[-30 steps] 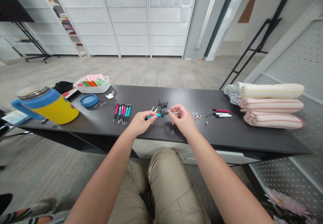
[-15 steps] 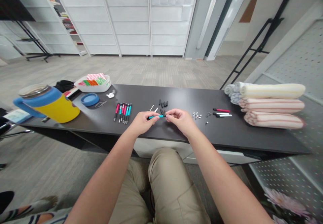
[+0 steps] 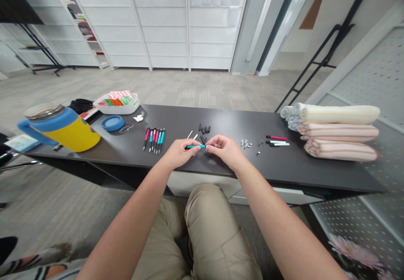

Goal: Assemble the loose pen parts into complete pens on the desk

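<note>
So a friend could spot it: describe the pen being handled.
Find the long dark table, middle of its front edge. There the left hand and right hand pinch one teal pen between them; it alone is held, while the other pens lie in a row to its left.

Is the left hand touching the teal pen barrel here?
Touching. In the head view the left hand pinches one end of the teal pen barrel between its fingers.
</note>
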`<state>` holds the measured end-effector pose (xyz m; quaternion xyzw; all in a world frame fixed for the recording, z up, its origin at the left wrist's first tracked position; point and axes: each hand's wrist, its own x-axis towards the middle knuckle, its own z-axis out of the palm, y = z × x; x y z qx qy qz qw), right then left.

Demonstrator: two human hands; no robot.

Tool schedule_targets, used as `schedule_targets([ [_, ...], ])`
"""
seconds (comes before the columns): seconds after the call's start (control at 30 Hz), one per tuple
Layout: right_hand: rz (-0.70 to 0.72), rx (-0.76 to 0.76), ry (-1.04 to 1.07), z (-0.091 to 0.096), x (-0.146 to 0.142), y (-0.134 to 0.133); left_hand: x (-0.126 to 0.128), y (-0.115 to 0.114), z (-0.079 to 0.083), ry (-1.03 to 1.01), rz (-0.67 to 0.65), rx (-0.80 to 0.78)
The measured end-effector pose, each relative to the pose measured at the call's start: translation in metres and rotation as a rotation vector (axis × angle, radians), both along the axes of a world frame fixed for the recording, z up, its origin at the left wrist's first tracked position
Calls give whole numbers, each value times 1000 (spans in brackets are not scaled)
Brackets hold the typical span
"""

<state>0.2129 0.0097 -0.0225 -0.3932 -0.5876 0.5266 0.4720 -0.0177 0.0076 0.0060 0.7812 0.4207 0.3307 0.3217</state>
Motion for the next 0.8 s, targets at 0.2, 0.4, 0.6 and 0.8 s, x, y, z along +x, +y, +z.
schedule_targets([
  [0.2, 16, -15, 68, -4, -2, 3, 0, 1, -2, 11, -20, 14],
  [0.4, 6, 12, 102, 0, -4, 0, 0, 2, -2, -11, 5, -2],
  [0.6, -94, 15, 162, 4, -7, -3, -1, 3, -1, -20, 60, -13],
  [0.8, -113, 3, 165, 2, -5, -2, -1, 2, -2, -35, 65, -14],
])
